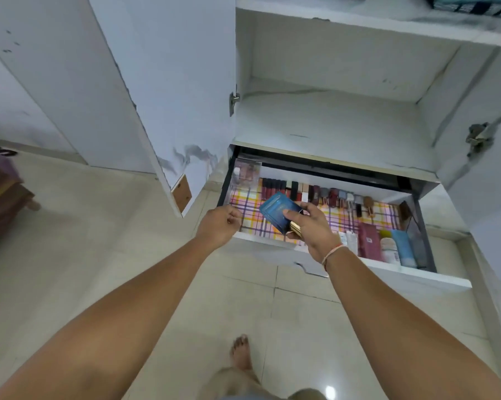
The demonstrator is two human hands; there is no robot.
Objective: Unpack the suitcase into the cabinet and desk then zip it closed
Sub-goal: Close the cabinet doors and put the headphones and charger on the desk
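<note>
A bare foot (241, 353) stands on the pale tiled floor (99, 255) at the near edge of the scene, below two forearms reaching toward an open white cabinet (330, 116). The right hand (311, 226), a thread band (334, 252) at its wrist, grips a blue box (276, 210) together with a gold-coloured item (295, 228) tucked beneath it, holding both over the near left part of a pulled-out drawer (410, 274). The left hand (220, 225) hangs just left of the box, apart from it, fingers curled with nothing visibly in them, at the drawer's near left corner. Inside, a checked liner (344, 217) carries a row of lipsticks (275, 187) along the far wall and tubes and bottles (393, 246) at the near right. The shelf above the drawer is bare white board. At the far left, a maroon suitcase (1, 194) is partly in view.
</note>
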